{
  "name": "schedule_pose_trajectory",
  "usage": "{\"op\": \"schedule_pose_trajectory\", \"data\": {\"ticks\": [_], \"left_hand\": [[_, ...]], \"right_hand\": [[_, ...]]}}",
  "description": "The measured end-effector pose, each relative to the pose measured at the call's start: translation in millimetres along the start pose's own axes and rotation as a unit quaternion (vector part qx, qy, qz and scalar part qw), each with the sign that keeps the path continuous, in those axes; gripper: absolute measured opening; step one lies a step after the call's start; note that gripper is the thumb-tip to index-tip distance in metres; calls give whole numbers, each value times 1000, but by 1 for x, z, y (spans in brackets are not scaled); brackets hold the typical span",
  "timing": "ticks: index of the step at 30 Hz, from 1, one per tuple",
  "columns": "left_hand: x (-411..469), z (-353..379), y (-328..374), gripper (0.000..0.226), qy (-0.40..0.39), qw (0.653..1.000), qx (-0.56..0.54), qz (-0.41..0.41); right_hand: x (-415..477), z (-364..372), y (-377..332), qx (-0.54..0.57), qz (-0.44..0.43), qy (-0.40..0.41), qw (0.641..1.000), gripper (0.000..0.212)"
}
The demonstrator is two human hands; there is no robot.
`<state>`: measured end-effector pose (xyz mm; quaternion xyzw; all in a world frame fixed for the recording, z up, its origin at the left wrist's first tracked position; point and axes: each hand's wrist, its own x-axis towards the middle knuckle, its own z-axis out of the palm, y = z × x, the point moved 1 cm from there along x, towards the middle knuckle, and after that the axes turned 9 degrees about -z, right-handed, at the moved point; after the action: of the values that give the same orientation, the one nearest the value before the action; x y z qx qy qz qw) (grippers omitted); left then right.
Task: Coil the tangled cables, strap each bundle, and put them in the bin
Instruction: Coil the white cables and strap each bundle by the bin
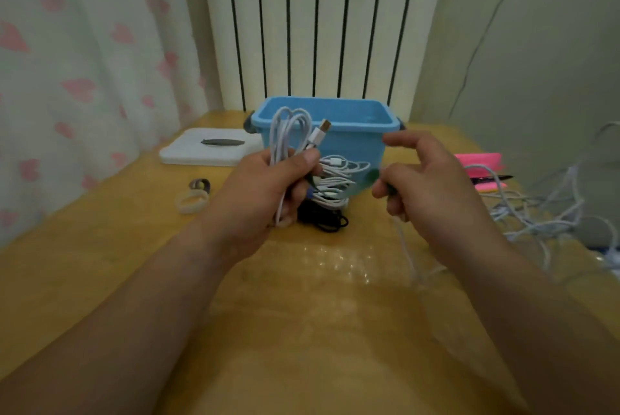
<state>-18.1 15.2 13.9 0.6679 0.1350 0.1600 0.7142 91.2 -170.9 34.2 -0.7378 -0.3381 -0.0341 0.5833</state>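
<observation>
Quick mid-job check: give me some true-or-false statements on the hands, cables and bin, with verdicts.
1. The left hand grips a coiled white cable. True.
2. The blue bin stands left of the white tray. False: the tray lies to the bin's left.
3. A black bundle lies on the table in front of the bin. True.
4. The loose cable tangle lies at the table's left. False: it lies at the right.
5. The right hand lies flat on the table. False: it is raised, pinching a small dark green thing.
</observation>
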Motion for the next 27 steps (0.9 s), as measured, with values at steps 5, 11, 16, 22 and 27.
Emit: {"op": "schedule_pose_trajectory", "data": {"ticks": [5,11,16,22,27], "left_hand": [[-7,16,-3,22,-108,993,-19,-35],[-12,35,-12,21,-147,983,-104,-48],[-7,21,-5,20,-137,971,-196,-25],[-5,12,-1,23,-164,947,-276,-31],[-7,17,1,22,-172,942,-286,-34]], "right_hand": [[-11,1,-6,-401,-229,-1,887,37],[-23,18,-14,-122,-177,-103,971,53],[-24,33,-5,-97,-114,-136,979,49],[-23,38,2,-210,-45,-182,960,18],[-27,34,-2,-291,-240,-94,922,55]]}}
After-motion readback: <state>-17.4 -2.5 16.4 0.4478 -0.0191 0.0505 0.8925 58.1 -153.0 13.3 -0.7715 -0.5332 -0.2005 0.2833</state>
